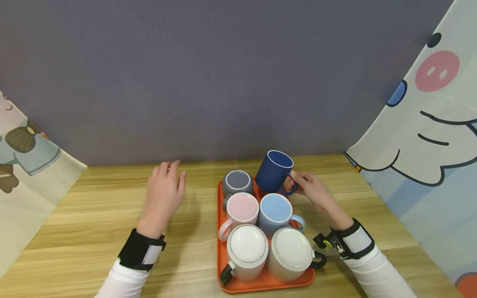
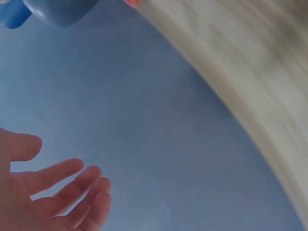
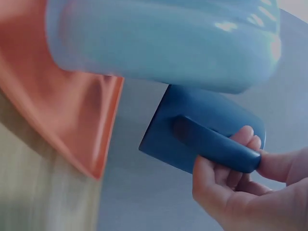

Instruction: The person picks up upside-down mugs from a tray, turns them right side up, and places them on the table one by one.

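Note:
My right hand (image 1: 311, 188) grips a navy blue mug (image 1: 274, 171) by its handle (image 3: 216, 147). The mug is tilted over the far right corner of an orange tray (image 1: 266, 284), its white-ringed round end upward. Beside it on the tray sit a grey mug (image 1: 238, 182) and a light blue mug (image 1: 275, 211), each bottom up. My left hand (image 1: 164, 194) hovers over the table left of the tray, holding nothing. Its fingers are relaxed and slightly bent in the left wrist view, thumb (image 2: 24, 147) apart.
An upturned pink mug (image 1: 242, 209) and two white mugs with black handles, one at left (image 1: 247, 246) and one at right (image 1: 292, 252), fill the nearer tray. A grey wall (image 1: 208, 82) stands behind the wooden table (image 1: 112, 207). Printed cloths hang at both sides.

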`<state>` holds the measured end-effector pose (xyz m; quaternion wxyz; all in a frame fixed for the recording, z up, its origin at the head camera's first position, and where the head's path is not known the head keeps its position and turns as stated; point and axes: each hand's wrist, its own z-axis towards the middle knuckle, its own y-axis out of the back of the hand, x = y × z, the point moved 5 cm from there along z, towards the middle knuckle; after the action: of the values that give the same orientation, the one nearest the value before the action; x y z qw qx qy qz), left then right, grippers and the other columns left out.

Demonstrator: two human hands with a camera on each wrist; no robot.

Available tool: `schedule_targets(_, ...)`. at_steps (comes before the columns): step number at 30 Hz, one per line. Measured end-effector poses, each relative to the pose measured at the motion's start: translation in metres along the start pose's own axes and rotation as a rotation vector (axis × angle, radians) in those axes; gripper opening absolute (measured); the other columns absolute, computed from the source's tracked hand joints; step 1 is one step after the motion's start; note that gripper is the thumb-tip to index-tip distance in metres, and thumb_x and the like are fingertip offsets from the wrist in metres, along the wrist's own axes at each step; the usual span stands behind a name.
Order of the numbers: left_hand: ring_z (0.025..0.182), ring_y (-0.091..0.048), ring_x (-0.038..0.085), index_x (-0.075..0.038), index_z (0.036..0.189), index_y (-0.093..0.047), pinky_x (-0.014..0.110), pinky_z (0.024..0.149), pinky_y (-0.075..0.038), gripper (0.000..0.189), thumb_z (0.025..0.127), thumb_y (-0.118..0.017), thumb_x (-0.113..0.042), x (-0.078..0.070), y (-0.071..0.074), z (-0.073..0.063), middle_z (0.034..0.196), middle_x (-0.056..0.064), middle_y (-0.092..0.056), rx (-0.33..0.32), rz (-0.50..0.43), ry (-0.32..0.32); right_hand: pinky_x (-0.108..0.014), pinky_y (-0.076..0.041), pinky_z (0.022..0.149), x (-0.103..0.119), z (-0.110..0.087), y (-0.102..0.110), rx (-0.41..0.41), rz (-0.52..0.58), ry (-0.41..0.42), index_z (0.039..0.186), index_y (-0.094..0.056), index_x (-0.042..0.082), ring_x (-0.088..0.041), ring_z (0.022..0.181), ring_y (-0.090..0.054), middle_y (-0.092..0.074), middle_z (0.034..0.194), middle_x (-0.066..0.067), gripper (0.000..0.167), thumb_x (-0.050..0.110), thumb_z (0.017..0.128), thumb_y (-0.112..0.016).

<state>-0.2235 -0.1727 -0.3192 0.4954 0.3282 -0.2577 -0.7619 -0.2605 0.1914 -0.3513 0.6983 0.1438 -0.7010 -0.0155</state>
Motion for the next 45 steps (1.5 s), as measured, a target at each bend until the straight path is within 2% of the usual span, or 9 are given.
schedule_targets(4,0.094,-0.052,0.041,0.007,0.120,-0.057,0.052,0.081,-0.043,0.037,0.096,-0.054,-0.021,-0.011,-0.002,0.007,0.107,0.025,-0.056,0.001,-0.024,0.000,-0.021,-0.053,0.074,0.007,-0.001,0.004,-0.015,0.054,0.009,0.105,-0.050,-0.015,-0.002,0.074,-0.057,-0.056,0.081,0.003,0.038,0.021,0.103,-0.039)
schedule_targets(8,0.092,-0.052,0.039,0.006,0.119,-0.058,0.050,0.080,-0.043,0.036,0.096,-0.053,-0.022,-0.021,-0.003,0.013,0.105,0.024,-0.056,-0.006,-0.062,-0.003,-0.020,-0.053,0.073,0.013,-0.002,0.007,-0.003,0.103,0.020,0.097,-0.053,-0.009,-0.004,0.074,-0.058,-0.057,0.079,0.002,0.035,0.022,0.103,-0.038)
schedule_targets(14,0.089,-0.054,0.038,0.007,0.111,-0.062,0.048,0.079,-0.045,0.033,0.097,-0.053,-0.021,-0.036,-0.002,0.022,0.101,0.023,-0.059,-0.039,-0.122,-0.018,-0.023,-0.054,0.077,0.020,-0.003,0.008,0.037,0.231,0.018,0.088,-0.053,0.001,-0.007,0.074,-0.058,-0.056,0.077,0.003,0.030,0.023,0.103,-0.037)
schedule_targets(21,0.090,-0.056,0.036,0.005,0.106,-0.065,0.046,0.078,-0.046,0.030,0.096,-0.053,-0.021,-0.053,0.001,0.031,0.097,0.021,-0.060,-0.077,-0.230,0.010,-0.023,-0.053,0.079,0.032,-0.005,0.007,0.054,0.321,0.026,0.087,-0.055,0.006,-0.008,0.076,-0.055,-0.054,0.081,0.001,0.029,0.024,0.102,-0.039)
schedule_targets(27,0.088,-0.057,0.033,0.002,0.099,-0.068,0.043,0.079,-0.046,0.025,0.095,-0.055,-0.019,-0.067,0.004,0.039,0.091,0.016,-0.061,-0.119,-0.329,0.027,-0.023,-0.052,0.079,0.041,-0.006,0.005,0.057,0.371,0.024,0.089,-0.055,0.006,-0.010,0.078,-0.055,-0.053,0.083,0.000,0.028,0.026,0.101,-0.041)
schedule_targets(36,0.082,-0.059,0.029,0.001,0.094,-0.069,0.039,0.076,-0.047,0.022,0.094,-0.056,-0.016,-0.086,0.008,0.046,0.086,0.014,-0.062,-0.175,-0.413,0.007,-0.023,-0.049,0.079,0.054,-0.004,-0.003,0.075,0.442,0.031,0.093,-0.051,0.002,-0.012,0.081,-0.054,-0.048,0.085,0.000,0.029,0.027,0.101,-0.040)
schedule_targets(45,0.081,-0.059,0.027,0.000,0.093,-0.069,0.037,0.075,-0.048,0.021,0.094,-0.056,-0.017,-0.108,0.001,0.049,0.085,0.012,-0.062,-0.159,-0.473,-0.007,-0.023,-0.050,0.085,0.065,-0.003,-0.009,0.072,0.473,0.064,0.095,-0.048,0.000,-0.012,0.084,-0.058,-0.049,0.085,0.000,0.028,0.025,0.102,-0.038)
